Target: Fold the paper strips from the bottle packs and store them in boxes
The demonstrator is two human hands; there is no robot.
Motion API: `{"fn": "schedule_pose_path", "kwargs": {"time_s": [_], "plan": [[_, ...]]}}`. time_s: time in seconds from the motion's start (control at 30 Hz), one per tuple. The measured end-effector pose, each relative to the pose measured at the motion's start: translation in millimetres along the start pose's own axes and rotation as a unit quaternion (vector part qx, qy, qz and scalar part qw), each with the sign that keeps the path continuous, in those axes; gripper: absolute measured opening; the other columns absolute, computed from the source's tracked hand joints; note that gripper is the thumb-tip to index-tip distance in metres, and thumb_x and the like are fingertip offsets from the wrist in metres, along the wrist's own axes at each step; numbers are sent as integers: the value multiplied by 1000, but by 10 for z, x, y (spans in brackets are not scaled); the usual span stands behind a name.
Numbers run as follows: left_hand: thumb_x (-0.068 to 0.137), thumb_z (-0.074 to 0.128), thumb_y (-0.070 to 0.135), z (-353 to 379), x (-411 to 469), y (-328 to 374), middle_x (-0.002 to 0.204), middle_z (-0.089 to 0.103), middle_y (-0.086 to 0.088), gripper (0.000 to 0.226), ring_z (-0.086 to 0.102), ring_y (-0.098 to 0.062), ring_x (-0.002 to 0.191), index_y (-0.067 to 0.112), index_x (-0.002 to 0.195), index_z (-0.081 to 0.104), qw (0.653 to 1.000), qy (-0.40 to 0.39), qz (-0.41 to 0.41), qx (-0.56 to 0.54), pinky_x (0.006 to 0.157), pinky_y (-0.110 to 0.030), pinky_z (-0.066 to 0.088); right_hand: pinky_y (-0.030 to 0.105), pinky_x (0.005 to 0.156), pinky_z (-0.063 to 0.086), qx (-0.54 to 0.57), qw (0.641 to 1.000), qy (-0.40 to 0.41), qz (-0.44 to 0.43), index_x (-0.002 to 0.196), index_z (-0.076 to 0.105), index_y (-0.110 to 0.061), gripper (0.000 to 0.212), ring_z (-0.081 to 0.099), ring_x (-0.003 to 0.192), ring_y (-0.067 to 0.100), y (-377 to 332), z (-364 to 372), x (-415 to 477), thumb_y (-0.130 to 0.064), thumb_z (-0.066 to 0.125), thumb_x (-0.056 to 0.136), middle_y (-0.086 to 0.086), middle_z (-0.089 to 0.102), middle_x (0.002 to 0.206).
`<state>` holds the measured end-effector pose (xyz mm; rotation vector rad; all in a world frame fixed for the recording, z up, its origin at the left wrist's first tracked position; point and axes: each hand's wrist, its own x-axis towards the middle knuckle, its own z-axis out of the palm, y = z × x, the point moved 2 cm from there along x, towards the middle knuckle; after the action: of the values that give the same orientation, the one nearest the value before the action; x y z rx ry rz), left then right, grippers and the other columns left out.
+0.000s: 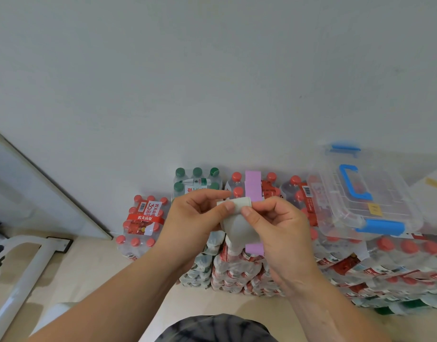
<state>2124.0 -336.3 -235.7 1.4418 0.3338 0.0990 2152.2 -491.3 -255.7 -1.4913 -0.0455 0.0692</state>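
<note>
Both of my hands hold a pale grey-green paper strip [238,225] in front of me, above the stacked bottle packs. My left hand [197,213] pinches its folded top edge from the left. My right hand [276,223] pinches the same edge from the right, thumb tips nearly touching. The strip hangs down in a loop between the palms. A pink paper strip [252,187] lies across the top of a red-capped bottle pack [237,183] just behind my hands. A clear plastic box [385,208] with blue handle and latches rests shut on the packs at right.
Shrink-wrapped packs of red-capped bottles [143,223] and green-capped bottles [197,180] are stacked against a white wall. A white metal frame [32,265] stands on the beige floor at left. A white carton [432,191] sits at the far right.
</note>
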Motion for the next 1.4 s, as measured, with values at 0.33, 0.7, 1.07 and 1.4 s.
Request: {"fn": "schedule_pose_path", "kwargs": {"time_s": [0.33, 0.7, 1.07, 1.4], "plan": [[77, 77, -3, 21, -34, 33, 81, 78, -2, 19, 74, -12, 77, 13, 86, 76, 1000, -2, 26, -6, 69, -21, 57, 47, 70, 58, -45, 999, -3, -16, 76, 73, -13, 17, 67, 72, 31, -63, -25, 18, -27, 81, 79, 9, 73, 77], [83, 75, 2, -2, -50, 50, 84, 77, -5, 19, 71, -10, 74, 19, 89, 78, 1000, -1, 21, 0, 62, -17, 52, 26, 71, 60, 8, 1000, -9, 8, 93, 71, -9, 14, 74, 79, 14, -61, -10, -1, -9, 79, 81, 3, 78, 84], [80, 73, -5, 19, -73, 40, 87, 78, -3, 28, 72, -13, 78, 22, 81, 79, 999, -5, 32, -32, 66, -21, 55, 36, 72, 61, -23, 999, 34, -10, 78, 80, -32, 10, 74, 79, 14, -132, 19, -97, -40, 77, 73, -6, 79, 83], [81, 73, 10, 90, -165, 15, 94, 76, -12, 21, 73, -20, 83, 26, 91, 80, 999, -30, 15, -35, 67, -29, 57, 33, 69, 61, -22, 998, 41, -29, 78, 73, -17, 10, 72, 76, 17, -71, -98, -153, -12, 78, 84, 1, 76, 81]]}}
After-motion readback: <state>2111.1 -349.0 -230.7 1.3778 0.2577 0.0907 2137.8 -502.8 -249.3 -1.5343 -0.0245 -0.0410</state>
